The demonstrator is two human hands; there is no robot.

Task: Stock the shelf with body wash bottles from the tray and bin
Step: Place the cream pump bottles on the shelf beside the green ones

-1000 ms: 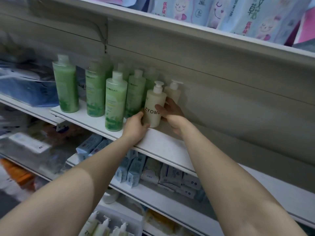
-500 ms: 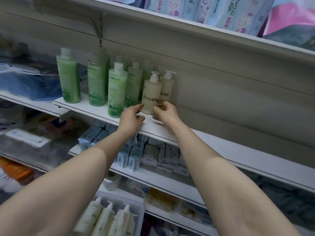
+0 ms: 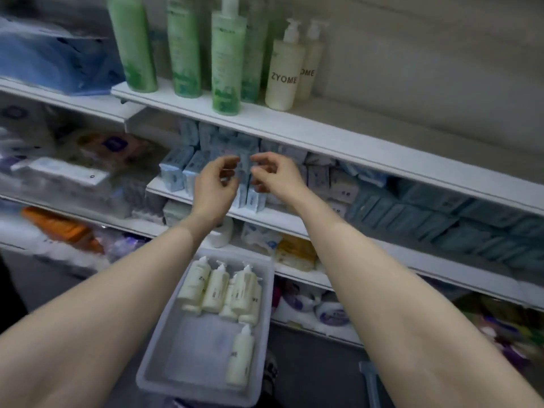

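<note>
Two cream pump bottles marked ZYOME stand on the white shelf [image 3: 338,134], one in front [image 3: 284,72] and one behind it [image 3: 312,63], right of several tall green bottles [image 3: 228,63]. Below, a grey tray [image 3: 153,375] holds several more cream bottles [image 3: 217,287], most lying at its far end and one [image 3: 240,359] nearer me. My left hand [image 3: 215,187] and my right hand [image 3: 276,175] hover side by side below the shelf and above the tray, fingers loosely curled, holding nothing.
Light blue boxes [image 3: 182,169] fill the shelf level behind my hands, with teal packs [image 3: 459,222] to the right. Blue wrapped bundles [image 3: 56,60] lie at upper left. Lower shelves hold orange and purple packs. A blue bin edge [image 3: 371,381] shows at bottom right.
Both hands let go of the cream bottle on the shelf and dropped down away from it. The view tilted downward, bringing the tray fully into sight.
</note>
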